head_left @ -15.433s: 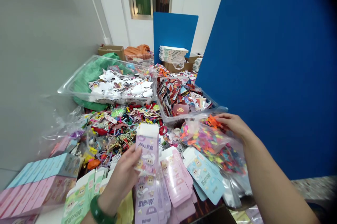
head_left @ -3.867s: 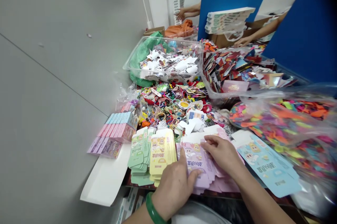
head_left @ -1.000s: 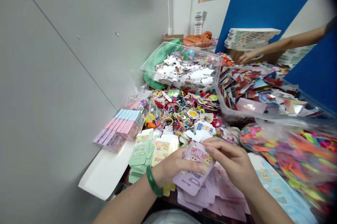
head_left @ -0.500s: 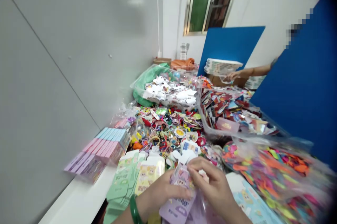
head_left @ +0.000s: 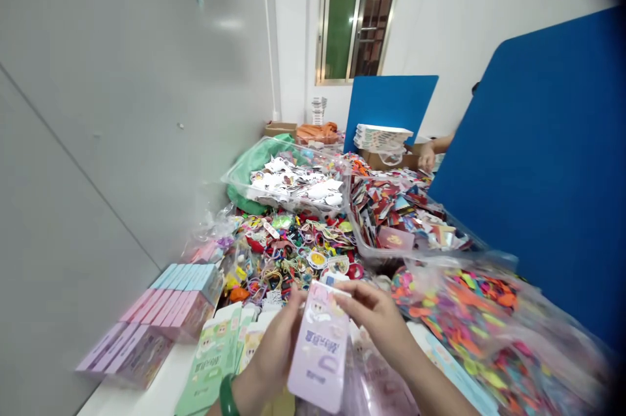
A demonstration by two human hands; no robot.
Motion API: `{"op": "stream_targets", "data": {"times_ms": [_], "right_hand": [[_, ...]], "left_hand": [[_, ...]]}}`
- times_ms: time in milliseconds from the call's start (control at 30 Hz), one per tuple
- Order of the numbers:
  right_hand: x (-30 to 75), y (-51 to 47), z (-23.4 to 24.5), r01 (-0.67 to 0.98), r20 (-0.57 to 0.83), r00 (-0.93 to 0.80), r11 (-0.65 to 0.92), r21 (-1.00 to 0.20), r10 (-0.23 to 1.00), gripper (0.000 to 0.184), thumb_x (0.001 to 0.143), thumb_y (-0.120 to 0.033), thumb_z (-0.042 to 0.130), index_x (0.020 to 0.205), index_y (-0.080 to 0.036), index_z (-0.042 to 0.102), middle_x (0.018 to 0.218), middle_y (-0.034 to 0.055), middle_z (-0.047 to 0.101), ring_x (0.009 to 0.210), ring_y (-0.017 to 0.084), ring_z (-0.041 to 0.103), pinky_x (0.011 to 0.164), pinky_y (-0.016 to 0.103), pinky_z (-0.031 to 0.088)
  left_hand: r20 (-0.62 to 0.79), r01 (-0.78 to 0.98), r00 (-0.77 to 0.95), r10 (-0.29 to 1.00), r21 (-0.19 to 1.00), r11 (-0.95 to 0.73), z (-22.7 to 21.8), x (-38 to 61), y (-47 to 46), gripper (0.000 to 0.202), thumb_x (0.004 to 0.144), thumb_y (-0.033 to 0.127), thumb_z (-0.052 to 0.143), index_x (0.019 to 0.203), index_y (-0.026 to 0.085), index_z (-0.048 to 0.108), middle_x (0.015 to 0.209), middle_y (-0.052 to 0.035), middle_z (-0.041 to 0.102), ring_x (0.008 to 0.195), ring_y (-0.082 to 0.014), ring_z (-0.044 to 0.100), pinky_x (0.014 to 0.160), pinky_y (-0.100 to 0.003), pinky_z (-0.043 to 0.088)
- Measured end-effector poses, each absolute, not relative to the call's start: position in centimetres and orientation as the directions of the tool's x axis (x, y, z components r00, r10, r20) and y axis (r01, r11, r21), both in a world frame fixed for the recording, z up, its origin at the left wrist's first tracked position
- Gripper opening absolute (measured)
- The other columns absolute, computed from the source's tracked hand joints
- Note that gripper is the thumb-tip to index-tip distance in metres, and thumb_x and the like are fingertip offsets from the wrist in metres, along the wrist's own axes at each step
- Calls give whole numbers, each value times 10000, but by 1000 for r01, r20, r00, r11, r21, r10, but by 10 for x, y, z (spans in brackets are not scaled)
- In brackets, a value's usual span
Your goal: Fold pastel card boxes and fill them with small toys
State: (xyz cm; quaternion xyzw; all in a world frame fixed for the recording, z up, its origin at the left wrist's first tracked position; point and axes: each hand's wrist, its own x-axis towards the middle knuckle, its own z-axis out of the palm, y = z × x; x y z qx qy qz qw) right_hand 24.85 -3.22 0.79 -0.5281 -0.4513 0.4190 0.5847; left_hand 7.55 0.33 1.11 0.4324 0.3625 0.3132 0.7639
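While hands (head_left: 278,354) hold it, the lilac carton (head_left: 319,354) looks flat.

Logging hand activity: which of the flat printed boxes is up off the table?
The lilac flat box, held upright between the left hand and the right hand. The others, like the green stack, lie low, out of the hands.

A flat lilac cardboard box blank (head_left: 317,354) stands nearly upright between the hands, tilted slightly, its cartoon face and lettering showing. The left hand (head_left: 274,364) holds its left edge, the right hand (head_left: 374,321) its upper right edge. More lilac blanks (head_left: 376,383) lie just below the grip.
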Motion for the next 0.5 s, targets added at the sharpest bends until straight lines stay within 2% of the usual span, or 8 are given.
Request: {"op": "stream_targets", "data": {"times_ms": [67, 133, 200, 233, 300, 333, 400, 500], "right_hand": [[253, -28, 7, -145, -24, 190, 4, -989, 981, 345, 736, -521, 706, 762, -178, 701, 599, -10, 616, 482, 96, 487, 457, 214, 382], [256, -25, 5, -169, -98, 108, -79, -982, 989, 344, 754, -524, 670, 749, -179, 674, 576, -25, 590, 444, 88, 458, 428, 210, 359], [264, -19, 8, 72, -98, 87, -105, -992, 991, 319, 754, -500, 650, 703, -186, 679, 561, -18, 601, 449, 113, 502, 434, 228, 395], [273, -14, 12, 250, -65, 130, -96, -963, 989, 302, 768, -475, 631, 683, -191, 689, 572, -9, 622, 488, 135, 549, 471, 243, 432], [304, 2, 22, 558, 84, 308, -109, -823, 948, 267, 805, -394, 588, 670, -196, 707, 676, 22, 689, 676, 191, 646, 634, 281, 493], [326, 13, 28, 589, 127, 393, -144, -795, 911, 237, 838, -336, 539, 790, -200, 727, 842, 46, 726, 835, 219, 660, 752, 311, 491], [373, 35, 34, 629, 171, 542, -263, -731, 823, 180, 793, -236, 574, 872, -171, 722, 1042, 131, 713, 1057, 300, 605, 871, 384, 446], [431, 61, 28, 626, 134, 633, -402, -668, 762, 161, 621, -135, 717, 782, -140, 712, 1023, 197, 708, 1121, 374, 564, 898, 425, 406]], "left_hand": [[-80, -100, 489, 868, 984, 147, 13, 71, 10, 434, 884, 566, 510, 1170, 241, 543, 1281, -121, 591, 1147, -273, 589, 867, -388, 491], [199, 34, 535, 821, 966, -256, 14, 65, 15, 443, 827, 416, 664, 1235, 293, 543, 1466, -91, 451, 1393, -300, 357, 1112, -457, 315], [333, 98, 669, 664, 847, -523, 14, 63, 17, 428, 767, 290, 734, 1177, 296, 612, 1476, -81, 445, 1454, -323, 227, 1188, -484, 149], [331, 98, 716, 615, 825, -557, 14, 64, 17, 346, 776, 261, 718, 1113, 282, 644, 1423, -90, 501, 1433, -331, 271, 1182, -496, 161], [248, 99, 723, 645, 887, -451, 13, 67, 16, 203, 835, 255, 649, 1038, 258, 646, 1259, -97, 615, 1290, -310, 469, 1108, -484, 312], [177, 92, 697, 695, 939, -332, 13, 69, 15, 211, 854, 269, 629, 1064, 254, 625, 1191, -92, 647, 1196, -288, 547, 1049, -461, 386], [10, 60, 641, 768, 996, -63, 11, 72, 13, 352, 850, 301, 653, 1187, 263, 556, 1154, -73, 669, 1080, -247, 616, 952, -401, 468], [-109, -8, 610, 785, 990, 143, 8, 74, 11, 522, 793, 297, 732, 1262, 279, 503, 1181, -47, 672, 1053, -212, 633, 894, -330, 503]]}}
